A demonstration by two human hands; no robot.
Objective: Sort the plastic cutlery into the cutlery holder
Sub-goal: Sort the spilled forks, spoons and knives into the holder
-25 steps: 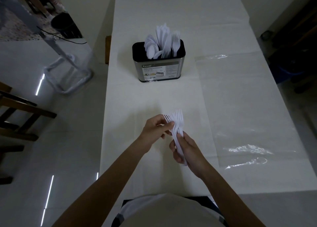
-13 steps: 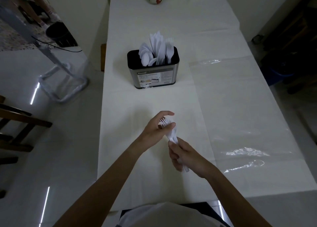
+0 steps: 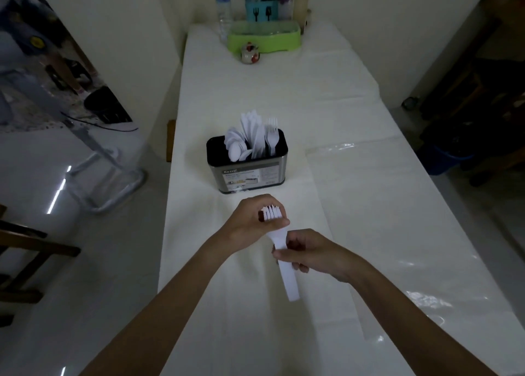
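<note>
A stack of white plastic forks point(image 3: 287, 273) is held over the white table between both hands. My left hand point(image 3: 252, 219) is closed around the tine end, whose tips poke out above the fingers. My right hand point(image 3: 309, 255) grips the handles near their middle; the handle ends stick out below it toward me. Beyond the hands stands the black and steel cutlery holder point(image 3: 250, 174), with white spoons on its left, knives in the middle and forks on the right.
The long table point(image 3: 355, 205) has a clear plastic sheet over its right half. At the far end are a green tray point(image 3: 264, 39), bottles and a small jar point(image 3: 250, 53). A metal stand point(image 3: 108, 171) and wooden chair point(image 3: 22, 250) are on the floor at left.
The forks have been squared into a tight stack. My left hand now wraps the tine end, my right hand slid to mid-handle. The view tilted up, showing the table's far end.
</note>
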